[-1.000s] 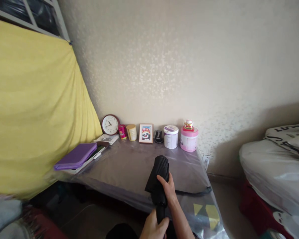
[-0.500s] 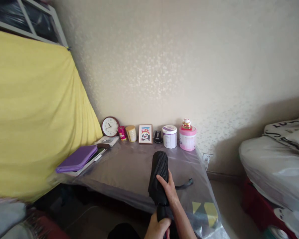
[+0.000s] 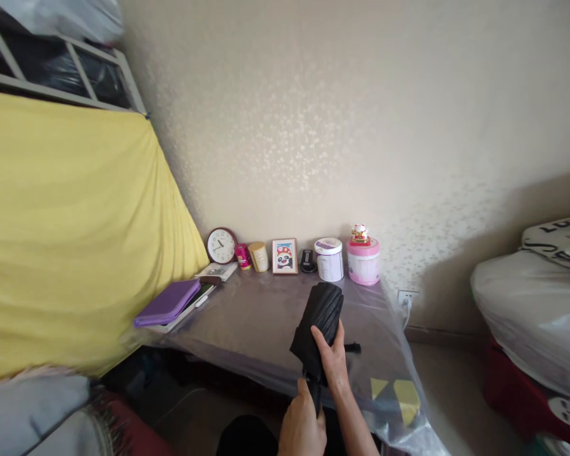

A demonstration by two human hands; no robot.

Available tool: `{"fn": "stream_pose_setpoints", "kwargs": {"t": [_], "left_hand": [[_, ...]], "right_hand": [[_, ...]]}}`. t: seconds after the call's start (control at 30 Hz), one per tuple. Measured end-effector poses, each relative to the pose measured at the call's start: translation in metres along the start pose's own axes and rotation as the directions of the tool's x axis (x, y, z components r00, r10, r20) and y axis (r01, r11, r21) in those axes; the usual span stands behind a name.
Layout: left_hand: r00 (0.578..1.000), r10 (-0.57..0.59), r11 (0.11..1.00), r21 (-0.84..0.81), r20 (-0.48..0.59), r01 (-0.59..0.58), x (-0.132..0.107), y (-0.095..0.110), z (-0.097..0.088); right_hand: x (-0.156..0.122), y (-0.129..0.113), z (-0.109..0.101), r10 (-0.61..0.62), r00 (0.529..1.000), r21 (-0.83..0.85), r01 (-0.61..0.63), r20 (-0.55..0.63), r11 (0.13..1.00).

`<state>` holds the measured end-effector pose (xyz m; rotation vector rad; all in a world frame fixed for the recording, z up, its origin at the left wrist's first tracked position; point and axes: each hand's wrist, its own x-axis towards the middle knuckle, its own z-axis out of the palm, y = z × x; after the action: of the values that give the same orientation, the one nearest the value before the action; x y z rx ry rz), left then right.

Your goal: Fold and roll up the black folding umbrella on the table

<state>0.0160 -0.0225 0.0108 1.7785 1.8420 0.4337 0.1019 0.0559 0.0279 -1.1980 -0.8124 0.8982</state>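
A folded black umbrella (image 3: 316, 323) is held up in front of me, over the near part of the table, its top tilted to the right. Low on the handle, my left hand (image 3: 303, 421) is closed, with the thumb side up. My right hand (image 3: 333, 361) wraps the rolled canopy from the right, thumb lying across the cloth; its other fingers are mostly hidden behind. A short black strap (image 3: 353, 348) sticks out to the right of the canopy.
Along the wall on the plastic-covered table (image 3: 247, 316) stand a clock (image 3: 221, 246), a panda picture frame (image 3: 285, 256), a white tub (image 3: 329, 261) and a pink tub (image 3: 363, 263) topped by a cat figurine (image 3: 360, 234). A purple folder (image 3: 168, 303) lies at left.
The umbrella has tipped further to the right. My left hand has turned on the handle and shows more of its back. The strap reaches out less. The view has shifted slightly.
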Motion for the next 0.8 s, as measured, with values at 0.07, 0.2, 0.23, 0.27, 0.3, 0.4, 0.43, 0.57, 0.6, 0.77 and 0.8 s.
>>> {"fn": "stream_pose_setpoints", "kwargs": {"t": [0.07,0.2,0.23,0.27,0.3,0.4,0.43,0.57,0.6,0.77,0.8], "left_hand": [[1.0,0.024,1.0,0.019,-0.003,-0.024,-0.004,0.003,0.001],[0.998,0.011,0.973,-0.233,0.062,0.004,-0.013,0.014,0.002],[0.989,0.03,0.931,-0.364,0.141,0.023,-0.016,0.018,0.001],[0.97,0.069,0.862,-0.504,0.232,0.059,-0.02,0.022,-0.001],[0.94,0.132,0.771,-0.629,0.315,0.103,-0.025,0.027,-0.002],[0.861,0.275,0.414,-0.861,0.427,0.295,-0.036,0.037,-0.006],[0.855,0.279,0.346,-0.877,0.437,0.335,-0.037,0.039,-0.006],[0.906,0.188,0.426,-0.863,0.379,0.272,-0.028,0.038,-0.002],[0.926,0.151,0.505,-0.832,0.347,0.229,-0.023,0.037,0.0],[0.977,-0.039,0.73,-0.662,0.209,0.17,0.01,0.028,0.005],[0.983,-0.065,0.763,-0.627,0.17,0.159,0.017,0.025,0.004]], "right_hand": [[-0.001,0.001,-0.006,0.03,0.999,0.036,-0.029,-0.023,0.999],[-0.003,0.005,-0.023,0.141,0.99,0.214,-0.144,0.027,0.966],[-0.003,0.005,-0.028,0.179,0.982,0.266,-0.19,0.064,0.945],[-0.003,0.005,-0.032,0.215,0.971,0.31,-0.236,0.102,0.921],[-0.003,0.004,-0.035,0.243,0.96,0.342,-0.276,0.137,0.898],[-0.004,-0.002,-0.041,0.251,0.949,0.383,-0.308,0.193,0.871],[-0.004,-0.004,-0.04,0.238,0.95,0.384,-0.301,0.204,0.873],[0.001,-0.013,-0.033,0.213,0.948,0.338,-0.286,0.238,0.897],[0.004,-0.015,-0.029,0.198,0.948,0.32,-0.273,0.247,0.907],[0.027,-0.018,-0.007,0.068,0.979,0.223,-0.111,0.191,0.969],[0.033,-0.017,-0.001,0.046,0.984,0.203,-0.081,0.172,0.976]]}}
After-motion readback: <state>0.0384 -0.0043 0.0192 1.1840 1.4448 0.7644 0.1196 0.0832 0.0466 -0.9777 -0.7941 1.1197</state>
